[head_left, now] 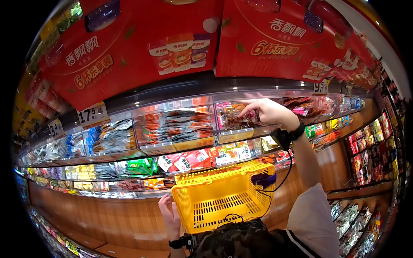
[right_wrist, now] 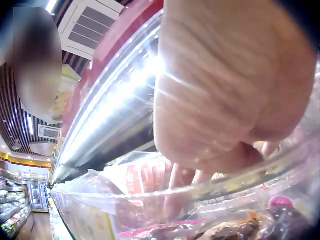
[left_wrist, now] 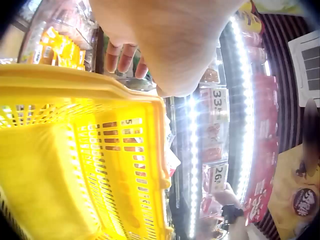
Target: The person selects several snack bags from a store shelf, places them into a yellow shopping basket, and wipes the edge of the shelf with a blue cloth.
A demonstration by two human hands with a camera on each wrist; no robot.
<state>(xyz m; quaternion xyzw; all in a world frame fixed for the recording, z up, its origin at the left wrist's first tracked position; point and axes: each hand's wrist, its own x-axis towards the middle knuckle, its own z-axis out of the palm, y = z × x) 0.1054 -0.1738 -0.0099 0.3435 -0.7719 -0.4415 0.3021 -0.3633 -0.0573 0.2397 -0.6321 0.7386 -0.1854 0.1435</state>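
Observation:
My right hand (head_left: 273, 112) reaches over the clear front wall of a shelf bin (head_left: 235, 136). Its fingers point down among dark snack packets (head_left: 241, 121) in clear wrapping. Seen from the right wrist, the fingers (right_wrist: 176, 192) are behind the clear plastic, close over packets (right_wrist: 235, 230), one with a round pink mark. My left hand (head_left: 171, 216) is beside the left rim of a yellow shopping basket (head_left: 223, 210), its fingers fairly straight. The left wrist view has these fingers (left_wrist: 127, 56) just beyond the basket's rim (left_wrist: 115, 87). The basket's slotted floor shows between my body and the shelves.
Neighbouring bins hold snack bags (head_left: 178, 127), with more packs (head_left: 189, 160) on lower shelves. Large red boxes (head_left: 142, 43) stand above, with price tags (head_left: 92, 114) along the edge. A purple item (head_left: 263, 179) and a black cable (head_left: 284, 179) are at the basket's right side.

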